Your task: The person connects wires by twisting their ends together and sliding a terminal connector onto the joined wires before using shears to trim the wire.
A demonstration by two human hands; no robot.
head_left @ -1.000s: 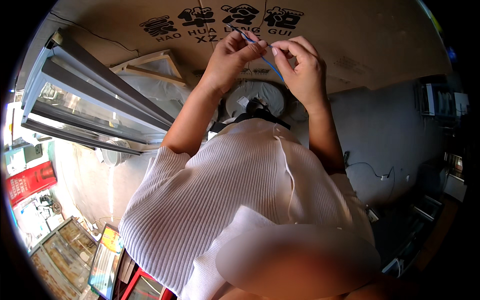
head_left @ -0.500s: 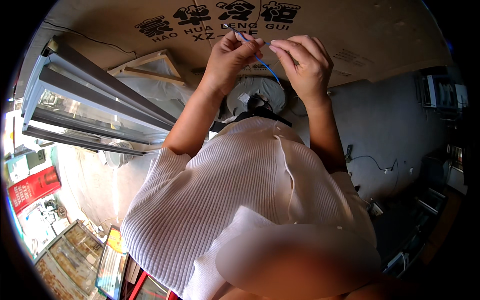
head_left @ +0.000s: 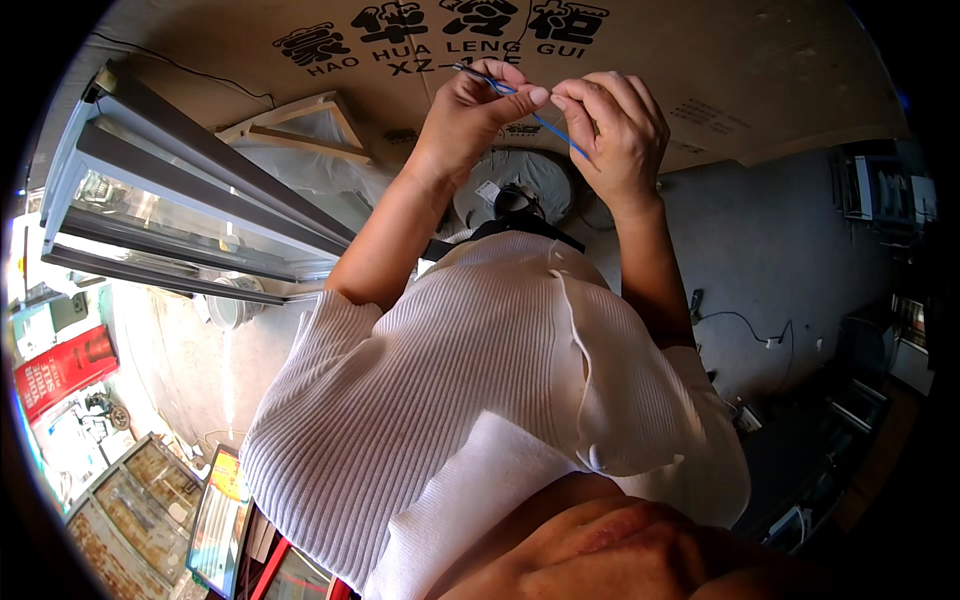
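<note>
A thin blue wire (head_left: 560, 136) with a dark end runs through the fingers of my left hand (head_left: 462, 118). That hand is closed, pinching the wire between thumb and fingers, and the wire bends into a loop there. Close to the left thumb tip, my right hand (head_left: 622, 135) is closed too, with its thumb and fingertips together. Whatever sits between those right fingertips is too small to make out. One length of the blue wire slants down from the left fingers toward the right thumb. Both hands are raised in front of a large brown cardboard sheet (head_left: 680, 70).
Leaning at the left are grey metal-framed glass panels (head_left: 190, 200), near a wooden frame (head_left: 305, 145) wrapped in plastic. A round grey plastic-covered object (head_left: 548, 180) lies below my hands. A white bucket (head_left: 235, 308) stands on the floor. A black cable (head_left: 745, 318) trails at right.
Both hands have shifted slightly right and down. The wire's lower length has swung right, toward the right thumb, and its dark end has turned flatter above the left fingers.
</note>
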